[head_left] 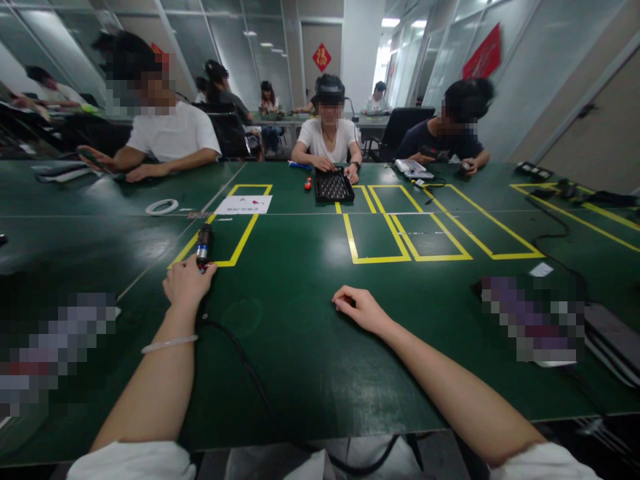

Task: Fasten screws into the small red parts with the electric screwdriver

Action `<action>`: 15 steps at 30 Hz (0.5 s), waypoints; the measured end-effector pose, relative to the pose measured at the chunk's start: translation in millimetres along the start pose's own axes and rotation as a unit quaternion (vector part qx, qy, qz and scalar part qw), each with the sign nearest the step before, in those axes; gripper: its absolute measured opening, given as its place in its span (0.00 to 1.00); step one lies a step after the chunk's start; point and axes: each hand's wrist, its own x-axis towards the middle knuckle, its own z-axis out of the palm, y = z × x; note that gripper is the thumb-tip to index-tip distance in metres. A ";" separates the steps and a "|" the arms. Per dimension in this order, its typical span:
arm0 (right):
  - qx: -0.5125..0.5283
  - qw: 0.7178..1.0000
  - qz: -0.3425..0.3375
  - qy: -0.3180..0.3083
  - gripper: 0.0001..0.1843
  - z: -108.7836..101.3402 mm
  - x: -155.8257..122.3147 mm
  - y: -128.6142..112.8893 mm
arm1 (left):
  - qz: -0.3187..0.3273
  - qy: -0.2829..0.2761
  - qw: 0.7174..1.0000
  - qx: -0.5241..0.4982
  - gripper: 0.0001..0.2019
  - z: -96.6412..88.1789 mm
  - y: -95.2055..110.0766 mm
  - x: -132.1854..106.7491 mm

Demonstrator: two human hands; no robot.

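My left hand [187, 279] is wrapped around a corded electric screwdriver [203, 245], a black cylinder with a silver and blue band. Its black end points away from me, just inside a yellow tape outline, and small red parts show beside my fingers. From under the hand a black cable [245, 363] runs back toward the table's near edge. My right hand [363, 309] rests on the green table [295, 373] with its fingers loosely curled in. Nothing shows in it.
Yellow tape outlines [380, 259] mark the table. A white printed sheet [243, 205] and a white ring [161, 207] lie at the left. Across the table, a person handles a black tray [335, 187] beside a small red object [308, 183]. Blurred-out devices lie on both sides.
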 end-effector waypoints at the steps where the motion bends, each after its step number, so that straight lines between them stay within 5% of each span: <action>1: 0.001 1.000 0.000 0.000 0.08 0.1 0.0 0.0 | 0.003 0.001 1.000 0.001 0.36 -0.1 0.5 -0.1; 15: 0.005 1.000 -0.002 0.000 0.07 2.1 1.2 2.9 | 0.036 0.070 0.997 0.012 0.28 1.7 2.5 -3.2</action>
